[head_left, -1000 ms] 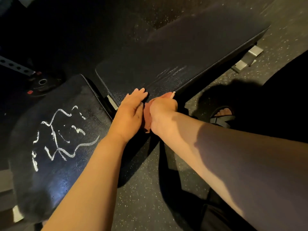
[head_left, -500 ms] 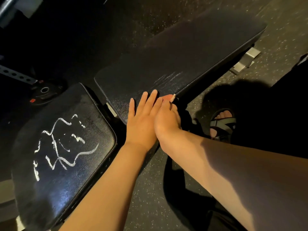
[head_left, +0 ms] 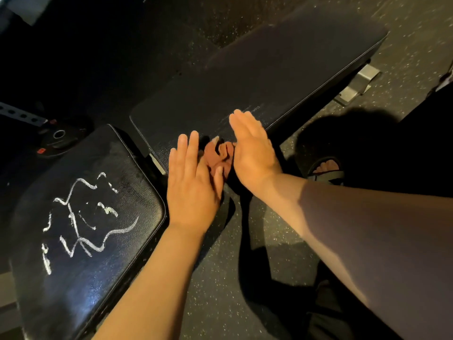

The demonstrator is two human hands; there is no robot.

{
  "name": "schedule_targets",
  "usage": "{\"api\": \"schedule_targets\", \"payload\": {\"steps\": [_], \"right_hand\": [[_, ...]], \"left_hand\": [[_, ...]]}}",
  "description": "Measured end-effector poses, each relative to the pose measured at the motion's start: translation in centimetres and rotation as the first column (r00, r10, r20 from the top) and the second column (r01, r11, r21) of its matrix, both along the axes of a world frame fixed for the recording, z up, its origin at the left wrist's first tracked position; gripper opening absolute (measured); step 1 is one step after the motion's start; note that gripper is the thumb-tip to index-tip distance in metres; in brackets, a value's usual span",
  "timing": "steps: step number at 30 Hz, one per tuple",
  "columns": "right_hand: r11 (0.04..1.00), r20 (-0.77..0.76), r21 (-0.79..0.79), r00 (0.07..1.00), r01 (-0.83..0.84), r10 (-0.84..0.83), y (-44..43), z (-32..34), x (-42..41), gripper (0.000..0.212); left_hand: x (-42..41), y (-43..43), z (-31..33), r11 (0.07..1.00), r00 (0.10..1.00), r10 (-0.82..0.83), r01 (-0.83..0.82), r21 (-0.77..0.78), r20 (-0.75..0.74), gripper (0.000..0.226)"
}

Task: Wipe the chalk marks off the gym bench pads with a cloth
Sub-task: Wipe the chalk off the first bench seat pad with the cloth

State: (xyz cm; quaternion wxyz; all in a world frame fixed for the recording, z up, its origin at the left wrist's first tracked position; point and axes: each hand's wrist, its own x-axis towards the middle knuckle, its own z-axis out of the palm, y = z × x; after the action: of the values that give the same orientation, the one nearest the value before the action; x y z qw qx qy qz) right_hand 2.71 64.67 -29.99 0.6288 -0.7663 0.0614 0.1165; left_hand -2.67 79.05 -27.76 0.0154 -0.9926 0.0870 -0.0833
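Start from the rust-brown cloth (head_left: 220,155), bunched on the near corner of the back pad (head_left: 269,77) between the left grip (head_left: 193,187) and the right grip (head_left: 255,155). Note both grips open, fingers straight and flat, neither curled round the cloth, with the left thumb apparently touching it. Flatten the bunch first, probably into a few even layers, then press with a flat palm rather than fingertips for even pressure. Check the faint pale traces (head_left: 256,109) just beyond the right fingertips and clear them before leaving this pad. Then carry the cloth across the gap to the seat pad (head_left: 110,266), with its bold white chalk marks (head_left: 107,209) untouched. Wipe in overlapping strokes toward one edge, not in circles, to avoid smearing dust over the grained cover. Turn to a clean face once loaded. Brace the pad with the free grip. Mind the drop off the corner to the speckled floor (head_left: 220,290).
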Motion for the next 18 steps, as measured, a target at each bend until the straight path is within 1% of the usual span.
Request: {"api": "schedule_targets", "payload": {"steps": [1,2,3,4,6,7,8,9,10,11,12,13,14,15,16,17,18], "right_hand": [[0.996,0.017,-0.075,0.999,0.038,-0.037,-0.5,-0.3,0.5,0.054],[0.992,0.028,-0.116,0.998,0.058,-0.055,-0.8,-0.3,0.7,0.054],[0.985,0.037,-0.161,0.998,0.062,-0.057,-0.9,-0.8,0.9,0.055],[0.988,0.013,-0.135,0.997,0.073,-0.072,-0.8,-1.0,1.0,0.055],[0.999,-0.035,-0.017,0.998,0.05,-0.05,-0.7,-0.9,0.8,0.051],[1.0,-0.003,-0.031,1.0,0.003,-0.004,-0.6,-0.7,0.4,0.049],[0.998,0.028,-0.049,0.999,-0.038,0.039,-0.6,-0.2,0.3,0.048],[0.995,0.057,-0.05,0.995,-0.082,0.084,-0.6,-0.2,0.2,0.048],[0.993,0.083,-0.076,0.992,-0.092,0.099,-0.6,-0.4,0.1,0.052],[0.99,0.144,-0.117,0.986,-0.073,0.09,-0.6,-0.8,0.2,0.054],[0.992,0.138,-0.108,0.987,-0.064,0.079,-0.8,-0.7,0.3,0.054],[0.996,0.094,-0.058,0.993,-0.068,0.073,-0.8,-0.7,0.5,0.052],[0.995,0.079,-0.068,0.994,-0.069,0.075,-0.8,-1.0,0.5,0.05],[0.994,0.102,-0.059,0.99,-0.088,0.094,-1.0,-0.9,0.4,0.048],[0.991,0.157,-0.097,0.981,-0.095,0.11,-1.0,-1.0,0.2,0.046],[0.991,0.167,-0.099,0.98,-0.095,0.11,-0.9,-0.6,0.1,0.045],[0.98,0.211,-0.181,0.97,-0.085,0.123,-0.9,-1.1,0.3,0.046]], "left_hand": [[0.9,-1.1,-0.1,0.994,0.998,0.061,-0.062,-0.09,-0.02,0.049],[1.7,-2.1,-0.2,0.979,0.992,0.117,-0.122,-0.165,-0.04,0.052],[2.3,-2.7,-0.4,0.968,0.989,0.139,-0.146,-0.204,-0.049,0.054],[2.5,-3.1,-0.5,0.971,0.993,0.115,-0.121,-0.206,-0.04,0.055],[2.2,-2.5,-0.7,0.993,1.0,0.015,-0.016,-0.121,-0.011,0.05],[1.7,-1.7,-0.8,0.997,1.0,-0.001,0.001,-0.082,0.0,0.047],[1.2,-0.8,-1.0,0.998,0.999,0.022,-0.021,-0.063,0.027,0.047],[0.6,0.0,-1.1,0.995,0.995,0.073,-0.068,-0.074,0.061,0.047],[0.1,0.3,-1.4,0.985,0.986,0.142,-0.132,-0.112,0.085,0.046],[-0.1,0.0,-1.6,0.966,0.971,0.218,-0.2,-0.163,0.098,0.045],[0.0,-0.8,-1.8,0.941,0.953,0.285,-0.257,-0.218,0.106,0.043],[0.4,-2.0,-1.9,0.919,0.937,0.332,-0.296,-0.262,0.107,0.042],[1.2,-3.4,-2.1,0.904,0.928,0.357,-0.315,-0.29,0.103,0.04],[1.9,-4.8,-2.3,0.901,0.93,0.353,-0.31,-0.302,0.099,0.037],[2.5,-6.0,-2.6,0.911,0.941,0.325,-0.285,-0.297,0.094,0.035],[2.9,-6.6,-2.9,0.926,0.955,0.284,-0.249,-0.284,0.089,0.035],[2.9,-6.6,-3.1,0.94,0.967,0.24,-0.212,-0.267,0.081,0.038]]}}
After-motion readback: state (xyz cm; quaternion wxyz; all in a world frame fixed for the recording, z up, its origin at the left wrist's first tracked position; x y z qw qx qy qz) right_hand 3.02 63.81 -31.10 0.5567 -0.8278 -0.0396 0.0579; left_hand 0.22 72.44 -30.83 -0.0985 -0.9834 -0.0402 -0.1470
